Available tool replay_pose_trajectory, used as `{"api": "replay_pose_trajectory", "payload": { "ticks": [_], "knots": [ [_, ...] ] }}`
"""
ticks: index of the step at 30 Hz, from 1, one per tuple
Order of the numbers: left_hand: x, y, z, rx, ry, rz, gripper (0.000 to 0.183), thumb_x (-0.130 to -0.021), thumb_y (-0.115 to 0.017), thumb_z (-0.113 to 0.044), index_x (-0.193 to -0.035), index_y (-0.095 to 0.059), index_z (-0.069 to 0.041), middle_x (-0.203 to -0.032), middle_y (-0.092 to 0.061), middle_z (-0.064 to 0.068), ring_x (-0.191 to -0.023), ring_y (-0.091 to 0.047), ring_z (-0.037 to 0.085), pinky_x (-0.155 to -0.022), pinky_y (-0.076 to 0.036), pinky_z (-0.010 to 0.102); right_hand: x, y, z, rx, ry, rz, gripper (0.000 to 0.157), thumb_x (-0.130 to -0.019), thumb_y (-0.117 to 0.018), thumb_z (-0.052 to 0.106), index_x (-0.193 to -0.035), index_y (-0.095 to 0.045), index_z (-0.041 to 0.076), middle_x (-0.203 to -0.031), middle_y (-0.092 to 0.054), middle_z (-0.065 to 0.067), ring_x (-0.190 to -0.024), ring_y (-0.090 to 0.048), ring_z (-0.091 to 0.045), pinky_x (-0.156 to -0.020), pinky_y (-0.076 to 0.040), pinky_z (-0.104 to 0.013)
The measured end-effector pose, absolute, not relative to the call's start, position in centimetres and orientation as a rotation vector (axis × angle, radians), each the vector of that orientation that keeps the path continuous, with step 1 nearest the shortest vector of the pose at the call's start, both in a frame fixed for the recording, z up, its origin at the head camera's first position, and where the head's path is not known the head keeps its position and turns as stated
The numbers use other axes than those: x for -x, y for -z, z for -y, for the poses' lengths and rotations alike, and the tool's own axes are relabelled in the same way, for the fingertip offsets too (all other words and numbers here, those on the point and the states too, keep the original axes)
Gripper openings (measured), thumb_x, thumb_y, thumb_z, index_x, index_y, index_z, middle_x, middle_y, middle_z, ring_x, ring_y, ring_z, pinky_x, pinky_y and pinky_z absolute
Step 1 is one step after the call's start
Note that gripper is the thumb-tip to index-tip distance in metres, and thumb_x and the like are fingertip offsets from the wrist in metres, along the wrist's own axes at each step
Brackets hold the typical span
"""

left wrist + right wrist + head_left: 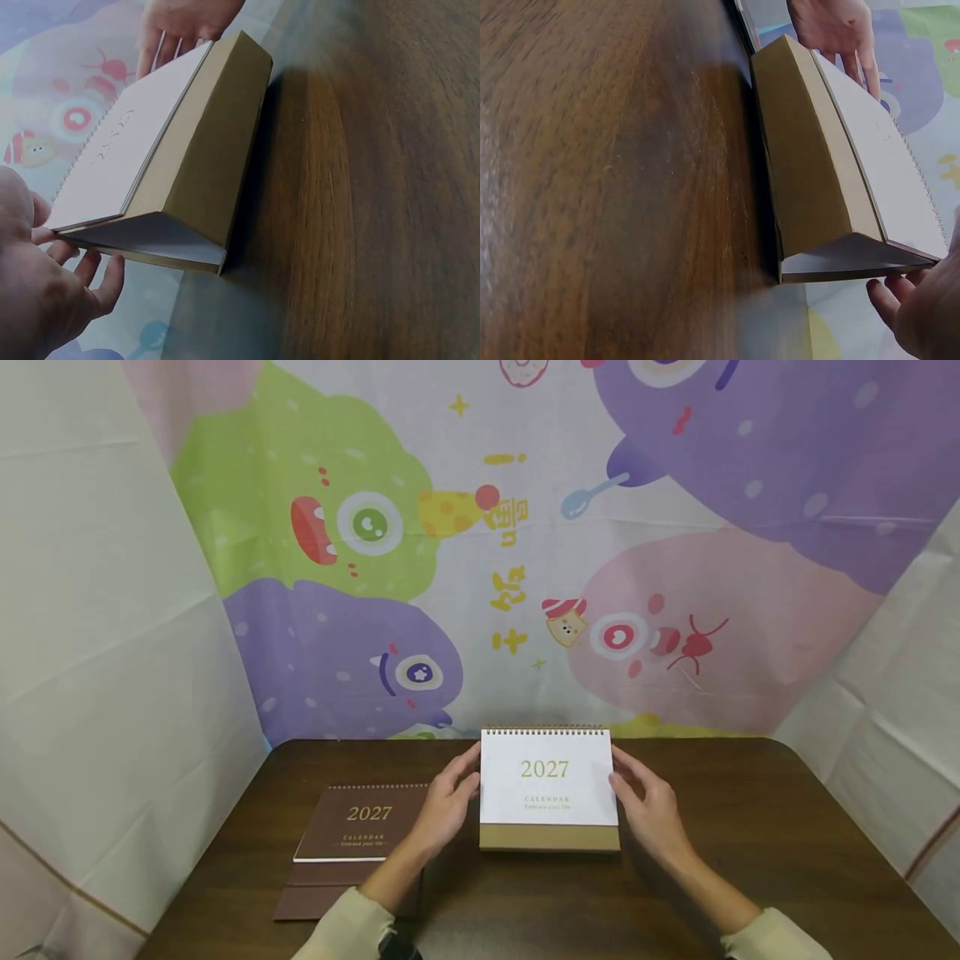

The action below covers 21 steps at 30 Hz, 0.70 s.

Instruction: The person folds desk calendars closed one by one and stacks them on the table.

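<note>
A white desk calendar point(547, 777) with gold "2027" lettering, a spiral binding on top and a tan folded base point(217, 127) is propped up like a tent at the middle of the table. My left hand point(448, 802) holds its left side, thumb near the front edge and fingers reaching round the back. On the opposite side my right hand point(651, 806) grips the right edge in the same way. Both wrist views look into the hollow end of the base. To the left lies a brown 2027 calendar point(352, 822), partly covered by my left forearm.
The dark wooden table point(750, 827) has rounded far corners. Behind it hangs a cloth backdrop point(510, 693) with cartoon monsters, and white cloth walls point(97, 610) close in both sides.
</note>
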<state>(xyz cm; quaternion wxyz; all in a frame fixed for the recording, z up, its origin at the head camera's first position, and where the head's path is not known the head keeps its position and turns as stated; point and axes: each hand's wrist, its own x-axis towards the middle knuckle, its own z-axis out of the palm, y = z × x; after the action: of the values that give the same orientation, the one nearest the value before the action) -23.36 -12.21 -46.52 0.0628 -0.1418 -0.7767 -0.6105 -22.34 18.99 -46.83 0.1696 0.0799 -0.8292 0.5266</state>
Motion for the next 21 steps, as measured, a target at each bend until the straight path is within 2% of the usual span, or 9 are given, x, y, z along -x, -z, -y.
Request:
{"api": "replay_pose_trajectory", "payload": {
  "ticks": [1, 4, 8, 14, 21],
  "knots": [
    [23.37, 46.55, 12.23, 0.429, 1.833, 2.352, 0.055, -0.113, -0.051, 0.000, -0.168, -0.050, -0.001, -0.164, -0.060, 0.027, -0.148, -0.060, 0.044, -0.120, -0.057, 0.060, 22.36, 46.87, -19.01, -0.230, -1.497, 2.358, 0.049, -0.112, -0.065, 0.005, -0.160, -0.060, 0.000, -0.147, -0.075, -0.025, -0.115, -0.062, 0.004, -0.094, -0.045, -0.003],
    [23.35, 46.58, 12.22, 0.440, 1.804, 2.362, 0.062, -0.107, -0.055, 0.007, -0.168, -0.050, -0.002, -0.157, -0.064, 0.025, -0.147, -0.060, 0.045, -0.127, -0.045, 0.062, 22.41, 46.96, -19.11, -0.240, -1.497, 2.375, 0.054, -0.108, -0.065, -0.003, -0.162, -0.058, -0.001, -0.147, -0.074, -0.026, -0.119, -0.065, -0.004, -0.093, -0.047, -0.005],
    [23.29, 46.77, 12.13, 0.467, 1.785, 2.371, 0.070, -0.102, -0.059, 0.011, -0.170, -0.046, -0.002, -0.160, -0.061, 0.024, -0.152, -0.058, 0.047, -0.132, -0.035, 0.065, 22.43, 47.07, -19.19, -0.252, -1.464, 2.393, 0.059, -0.105, -0.064, -0.008, -0.163, -0.056, -0.001, -0.145, -0.075, -0.026, -0.122, -0.068, -0.015, -0.094, -0.047, -0.007],
    [23.22, 47.20, 12.05, 0.463, 1.765, 2.399, 0.073, -0.101, -0.058, 0.014, -0.172, -0.044, -0.002, -0.164, -0.057, 0.024, -0.151, -0.058, 0.046, -0.126, -0.043, 0.060, 22.35, 47.27, -19.21, -0.249, -1.419, 2.419, 0.059, -0.105, -0.063, -0.009, -0.162, -0.057, -0.001, -0.143, -0.076, -0.026, -0.126, -0.071, -0.029, -0.098, -0.049, -0.013],
    [22.85, 47.10, 12.06, 0.448, 1.771, 2.415, 0.072, -0.101, -0.059, 0.013, -0.170, -0.044, 0.001, -0.166, -0.056, 0.022, -0.148, -0.060, 0.045, -0.116, -0.049, 0.038, 22.19, 47.44, -19.23, -0.236, -1.426, 2.428, 0.059, -0.105, -0.062, -0.009, -0.163, -0.057, 0.000, -0.144, -0.076, -0.025, -0.129, -0.068, -0.034, -0.099, -0.044, -0.012]
  ]
}}
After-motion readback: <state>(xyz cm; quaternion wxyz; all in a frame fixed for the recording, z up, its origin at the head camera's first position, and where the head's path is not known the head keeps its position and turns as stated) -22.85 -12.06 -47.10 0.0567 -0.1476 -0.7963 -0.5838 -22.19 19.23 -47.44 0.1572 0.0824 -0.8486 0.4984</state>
